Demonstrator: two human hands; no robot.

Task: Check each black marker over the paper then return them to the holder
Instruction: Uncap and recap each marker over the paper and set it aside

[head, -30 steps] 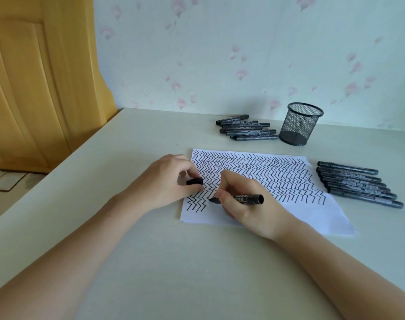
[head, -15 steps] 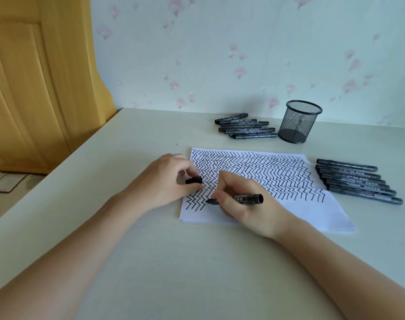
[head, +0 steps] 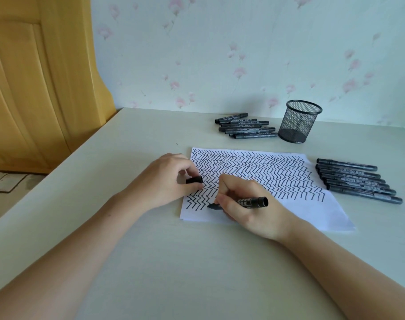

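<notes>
A white paper (head: 312, 211) covered with black zigzag lines lies on the table. My right hand (head: 250, 213) grips an uncapped black marker (head: 252, 202), its tip touching the paper's lower left part. My left hand (head: 167, 181) rests on the paper's left edge and pinches the marker's black cap (head: 194, 180). A black mesh holder (head: 299, 121) stands upright behind the paper and looks empty. Several capped markers (head: 245, 127) lie in a pile left of the holder. Several more markers (head: 356, 181) lie in a row right of the paper.
The pale table (head: 150, 262) meets a flowered wall (head: 220, 54) at the back. A yellow wooden door (head: 35, 88) stands beyond the table's left edge (head: 53, 172). My forearms reach in from the bottom corners.
The marker tip has shifted slightly down and left along the paper's bottom row. My left hand and the cap have stayed in place.
</notes>
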